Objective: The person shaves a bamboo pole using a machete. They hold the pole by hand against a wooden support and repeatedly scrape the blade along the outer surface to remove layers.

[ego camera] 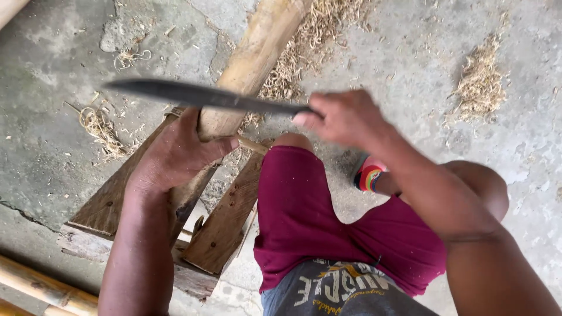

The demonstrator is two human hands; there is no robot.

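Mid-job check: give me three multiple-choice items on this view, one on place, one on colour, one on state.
1. Where does the bamboo pole rest?
A. on the wooden frame
B. in a bucket
C. on a shelf

2. What colour are the shorts?
A. yellow
B. maroon
C. white

3. What does the right hand do?
A. lies flat and empty
B. grips the long knife
C. holds a cup

Answers:
1 A, its end sits on the wooden frame, gripped by the left hand.
2 B, the cloth is dark red.
3 B, the fingers close on the long knife.
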